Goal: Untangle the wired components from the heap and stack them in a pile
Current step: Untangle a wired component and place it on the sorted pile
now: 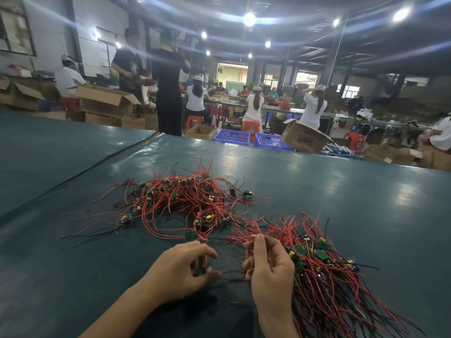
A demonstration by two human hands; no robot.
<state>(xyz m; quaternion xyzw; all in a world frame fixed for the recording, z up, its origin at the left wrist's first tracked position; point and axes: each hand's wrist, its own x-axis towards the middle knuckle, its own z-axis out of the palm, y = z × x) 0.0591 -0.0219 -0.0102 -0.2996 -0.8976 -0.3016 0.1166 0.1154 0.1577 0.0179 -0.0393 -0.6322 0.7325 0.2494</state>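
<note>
A tangled heap (pixel 185 198) of red and black wires with small green circuit boards lies in the middle of the dark green table (pixel 353 203). To the right lies a sorted pile (pixel 324 272) of the same wired components, wires running toward me. My left hand (pixel 178 272) pinches a small component by its thin wires just above the table. My right hand (pixel 268 267) pinches red wires between thumb and fingers, right beside the sorted pile. A black wire stretches between the two hands.
A seam (pixel 102 162) runs diagonally across the table at the left. Beyond the far edge stand cardboard boxes (pixel 305 135), blue crates (pixel 231 137), red stools and several seated and standing people at other tables.
</note>
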